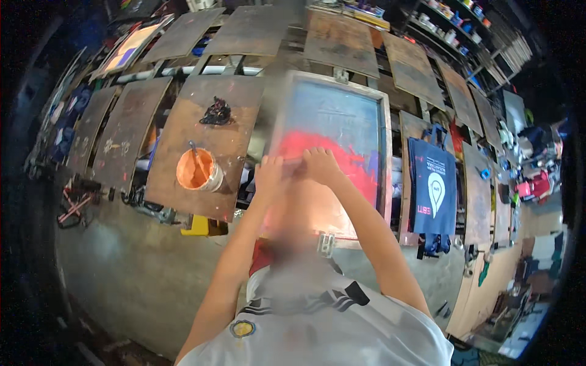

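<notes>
My left hand [268, 168] and my right hand [320, 161] are side by side over a framed printing screen [383, 140], fingers curled over a dark bar [294, 165] that looks like a squeegee; a blurred band hides much of it. Red ink [351, 171] spreads across the middle of the pale blue mesh [332, 104], with a lighter orange-pink zone nearer me. On the board to the left stand a white bucket of orange ink [201, 171] with a handled tool in it and, behind it, a crumpled black lump [215, 111].
A dark blue printed bag [430, 183] lies on a board to the right. Rows of wooden platens [244, 30] surround the screen, with shelves of containers [452, 21] at the back right. A yellow object [196, 226] sits below the left board, above the concrete floor [134, 268].
</notes>
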{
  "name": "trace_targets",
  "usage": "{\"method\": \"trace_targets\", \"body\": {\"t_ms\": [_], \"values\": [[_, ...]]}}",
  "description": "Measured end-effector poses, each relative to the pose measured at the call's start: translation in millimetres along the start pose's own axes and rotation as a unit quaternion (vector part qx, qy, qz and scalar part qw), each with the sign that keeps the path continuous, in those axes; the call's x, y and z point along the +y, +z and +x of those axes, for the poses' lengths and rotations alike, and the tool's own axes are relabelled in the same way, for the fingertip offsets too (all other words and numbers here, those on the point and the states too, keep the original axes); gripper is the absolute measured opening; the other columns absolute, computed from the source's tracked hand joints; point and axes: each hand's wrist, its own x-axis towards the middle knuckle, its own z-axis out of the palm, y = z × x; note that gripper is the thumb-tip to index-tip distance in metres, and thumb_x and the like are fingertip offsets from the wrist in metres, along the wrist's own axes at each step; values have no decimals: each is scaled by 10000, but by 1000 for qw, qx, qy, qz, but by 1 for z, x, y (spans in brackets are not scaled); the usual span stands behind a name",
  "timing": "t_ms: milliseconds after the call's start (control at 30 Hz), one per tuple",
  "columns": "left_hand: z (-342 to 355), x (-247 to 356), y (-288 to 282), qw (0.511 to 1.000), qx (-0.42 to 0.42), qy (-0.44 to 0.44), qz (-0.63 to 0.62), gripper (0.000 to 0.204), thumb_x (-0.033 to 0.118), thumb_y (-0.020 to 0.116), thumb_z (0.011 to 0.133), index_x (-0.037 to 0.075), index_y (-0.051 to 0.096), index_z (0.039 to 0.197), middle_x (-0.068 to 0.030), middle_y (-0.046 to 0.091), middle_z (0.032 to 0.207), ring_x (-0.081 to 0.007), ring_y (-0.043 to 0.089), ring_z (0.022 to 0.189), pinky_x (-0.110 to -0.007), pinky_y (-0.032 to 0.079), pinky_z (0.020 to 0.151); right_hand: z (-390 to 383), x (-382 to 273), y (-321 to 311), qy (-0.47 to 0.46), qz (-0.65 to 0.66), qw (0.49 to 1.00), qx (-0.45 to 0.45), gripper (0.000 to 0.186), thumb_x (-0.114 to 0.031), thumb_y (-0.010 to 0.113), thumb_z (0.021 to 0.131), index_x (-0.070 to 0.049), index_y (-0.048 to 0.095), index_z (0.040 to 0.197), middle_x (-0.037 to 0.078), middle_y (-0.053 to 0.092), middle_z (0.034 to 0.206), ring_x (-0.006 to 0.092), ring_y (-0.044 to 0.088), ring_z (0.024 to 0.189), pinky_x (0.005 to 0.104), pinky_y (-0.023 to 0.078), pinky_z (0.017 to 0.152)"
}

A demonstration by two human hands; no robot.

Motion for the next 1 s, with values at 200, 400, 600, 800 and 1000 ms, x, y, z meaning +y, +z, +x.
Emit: {"method": "trace_targets", "body": {"t_ms": [200, 400, 600, 800, 1000], "values": [[-43, 26, -6, 994, 57, -92, 27, 564, 239, 842, 640, 70, 528, 1077, -108, 542, 1060, -322, 516, 1056, -468, 438, 831, -1, -10, -11, -119, 44, 991, -30, 377, -240, 659, 802, -84, 550, 1127, 151, 611, 1145, 342, 566, 1109, 500, 436, 916], [-85, 53, 1, 978, 125, -145, 82, 577, 241, 845, 636, 74, 527, 1087, -102, 541, 1037, -311, 516, 1039, -440, 431, 813, -17, -20, -24, -195, 53, 979, -34, 386, -213, 690, 772, -106, 552, 1117, 136, 604, 1125, 353, 562, 1101, 522, 431, 917], [-103, 66, 11, 966, 140, -174, 131, 621, 219, 832, 649, 79, 530, 1173, -99, 557, 1071, -307, 513, 1028, -443, 416, 806, -40, -26, -24, -216, 51, 975, 13, 371, -186, 694, 743, -112, 573, 1086, 107, 594, 1057, 317, 554, 1068, 485, 429, 898], [-102, 89, 6, 963, 144, -182, 135, 593, 198, 806, 667, 77, 545, 1185, -85, 563, 1081, -304, 510, 1070, -437, 411, 840, -67, -12, -17, -218, 64, 964, 135, 385, -240, 724, 744, -133, 581, 1085, 73, 595, 1040, 274, 556, 1038, 432, 405, 845], [-64, 81, -2, 989, 70, -85, 94, 509, 193, 788, 703, 110, 538, 1139, -82, 572, 1112, -292, 522, 1131, -469, 429, 925, -70, 17, -12, -145, 109, 977, 115, 427, -237, 754, 725, -142, 576, 1102, 68, 602, 1071, 272, 546, 1096, 438, 411, 893]]}}
